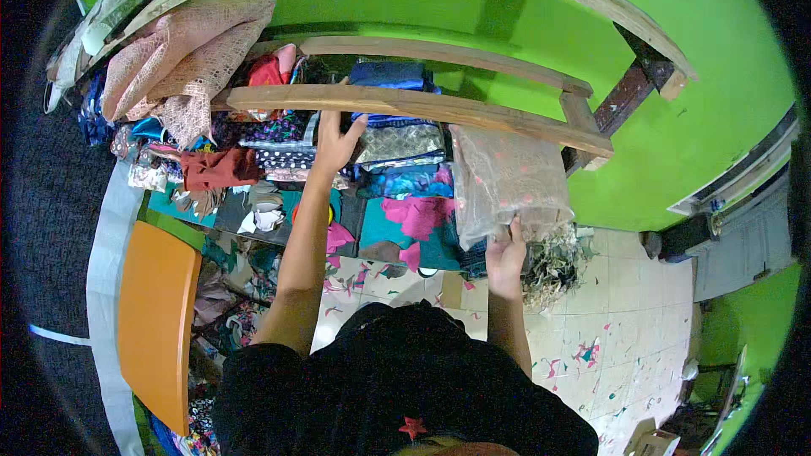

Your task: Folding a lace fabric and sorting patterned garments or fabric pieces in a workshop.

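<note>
Head view: the right hand [505, 260] is holding a clear plastic packet [511, 186] by its lower edge, the grip being narrow, thumb uppermost; patterned cloth is apparently filling the packet, whose upper edge is meeting the front wooden rail [405, 103] in this view; just left of it, a folded cloth stack [401, 145] is lying beneath that rail; the left hand [336, 148] is resting beside the stack, thumb standing apart, while the rail is partly hiding its fingers, so I cannot tell whether that grip is holding anything; further left, a dotted cloth [287, 159] and a dark red cloth [220, 169] are lying in piles, and a pink lace cloth [190, 55] is draping over the rack; nearer the body, pink pieces [416, 216] are lying loose, and scraps [585, 353] are littering the tiled floor [655, 287]; as I am judging it, the work is standing partway: several cloths are already lying folded, the packet is not yet set down, and loose pieces are remaining unstacked; no brand, label or writing is showing legibly anywhere.
</note>
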{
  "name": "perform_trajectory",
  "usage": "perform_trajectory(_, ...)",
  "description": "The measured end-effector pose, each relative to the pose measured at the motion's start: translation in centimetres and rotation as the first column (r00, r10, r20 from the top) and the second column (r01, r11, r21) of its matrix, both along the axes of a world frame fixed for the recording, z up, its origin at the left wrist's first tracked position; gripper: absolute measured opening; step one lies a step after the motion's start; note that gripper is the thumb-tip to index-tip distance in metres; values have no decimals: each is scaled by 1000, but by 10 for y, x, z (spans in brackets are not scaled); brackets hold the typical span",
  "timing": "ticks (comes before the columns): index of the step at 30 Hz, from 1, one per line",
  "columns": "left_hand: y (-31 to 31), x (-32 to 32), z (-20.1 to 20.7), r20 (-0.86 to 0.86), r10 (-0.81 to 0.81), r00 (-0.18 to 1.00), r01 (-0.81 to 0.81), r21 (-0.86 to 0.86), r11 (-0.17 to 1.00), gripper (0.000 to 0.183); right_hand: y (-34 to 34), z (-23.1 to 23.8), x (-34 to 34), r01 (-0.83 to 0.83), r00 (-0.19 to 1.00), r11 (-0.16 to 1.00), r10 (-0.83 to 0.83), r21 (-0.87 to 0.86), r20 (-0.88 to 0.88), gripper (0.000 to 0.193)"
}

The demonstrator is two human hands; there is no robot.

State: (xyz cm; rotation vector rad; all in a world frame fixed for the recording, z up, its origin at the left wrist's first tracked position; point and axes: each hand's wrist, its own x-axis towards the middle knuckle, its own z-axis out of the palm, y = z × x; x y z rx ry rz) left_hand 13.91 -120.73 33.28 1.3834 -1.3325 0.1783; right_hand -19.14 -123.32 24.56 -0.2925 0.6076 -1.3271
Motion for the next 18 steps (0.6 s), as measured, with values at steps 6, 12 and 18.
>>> perform_trajectory(6, -1, 0, -14, 352, 59, 934, -177, 313, 933, 66, 22, 3, -6, -21, 1000, 997, 20, 68, 18, 21)
perform_trajectory(12, -5, -38, 10, 563, 50, 825, -262, 302, 917, 67, 40, 23, 8, 61, 998, 997, -61, 52, 4, 24)
perform_trajectory(18, -12, -40, -8, 580, -125, 805, -154, 408, 900, 76, 55, 5, 26, -86, 990, 995, 92, 52, -107, 26)
